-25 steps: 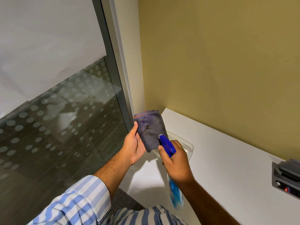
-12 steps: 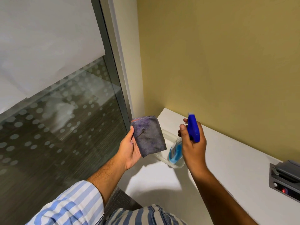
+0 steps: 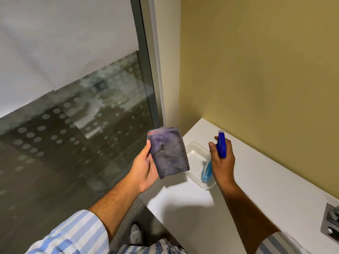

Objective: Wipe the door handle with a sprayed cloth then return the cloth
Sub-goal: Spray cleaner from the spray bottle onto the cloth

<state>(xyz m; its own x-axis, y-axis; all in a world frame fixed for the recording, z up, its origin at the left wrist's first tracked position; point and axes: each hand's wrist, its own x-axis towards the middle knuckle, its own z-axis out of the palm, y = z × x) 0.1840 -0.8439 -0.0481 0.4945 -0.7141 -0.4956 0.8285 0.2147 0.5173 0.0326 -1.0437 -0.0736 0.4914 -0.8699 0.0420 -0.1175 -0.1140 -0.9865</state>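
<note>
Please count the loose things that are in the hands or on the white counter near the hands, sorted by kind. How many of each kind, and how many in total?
Cloths: 1, the folded purple-grey cloth held in the left hand
Spray bottles: 1, the blue spray bottle held in the right hand
Clear plastic containers: 1, the container on the counter
Total: 3

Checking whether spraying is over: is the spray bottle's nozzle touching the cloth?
Apart. The head view shows the spray bottle in the right hand, with open tabletop between it and the cloth.
</note>
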